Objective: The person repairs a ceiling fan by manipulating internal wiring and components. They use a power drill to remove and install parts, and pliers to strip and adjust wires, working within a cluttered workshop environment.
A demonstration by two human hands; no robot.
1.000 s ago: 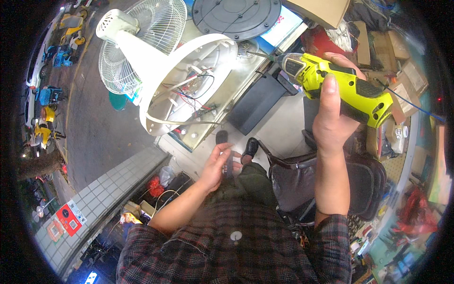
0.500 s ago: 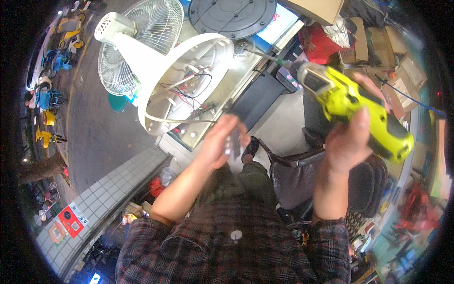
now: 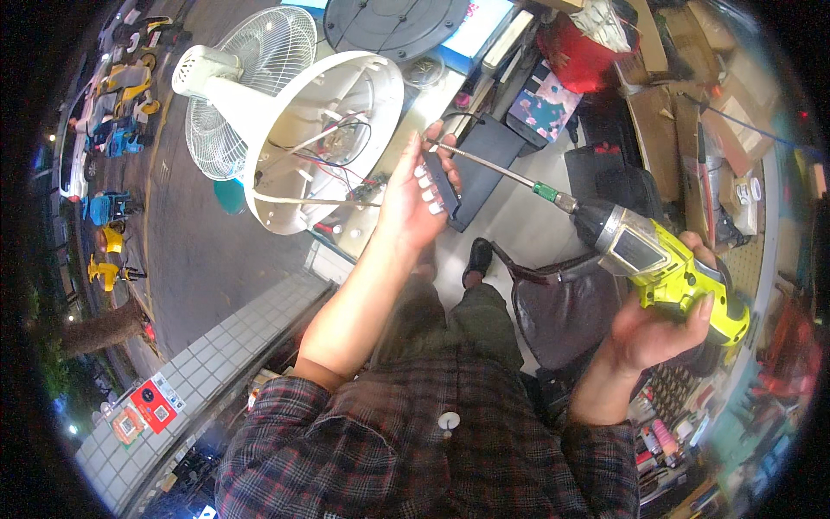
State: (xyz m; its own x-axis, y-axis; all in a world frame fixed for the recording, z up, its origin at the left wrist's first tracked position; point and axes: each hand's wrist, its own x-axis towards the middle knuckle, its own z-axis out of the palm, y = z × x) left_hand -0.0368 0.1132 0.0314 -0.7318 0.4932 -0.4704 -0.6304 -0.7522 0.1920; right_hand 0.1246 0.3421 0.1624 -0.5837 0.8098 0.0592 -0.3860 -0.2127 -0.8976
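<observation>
My left hand (image 3: 406,206) is closed around a dark button switch strip (image 3: 443,183) with several white push buttons along one side. In my right hand (image 3: 653,330) is a yellow-green cordless drill (image 3: 670,270), tilted so that its long screwdriver bit (image 3: 494,164) points up and left. The bit's tip comes close to my left fingertips and the strip's upper end; I cannot tell whether it touches. Left of that hand, a white electric fan (image 3: 226,95) lies tipped over, its hollow base (image 3: 391,104) turned toward me. Loose red, blue and dark wires (image 3: 333,164) show inside.
A black round plate (image 3: 393,26) lies at the back of the worktop. Beside it are a clear round dish (image 3: 424,72) and a flower-patterned box (image 3: 545,105). A dark chair (image 3: 566,316) stands below the drill. Cardboard boxes (image 3: 653,130) crowd the right; a road (image 3: 194,251) runs at left.
The drill has come down, and its bit now reaches toward my left hand rather than the back of the worktop. My left hand has risen, bringing the button strip into clear view.
</observation>
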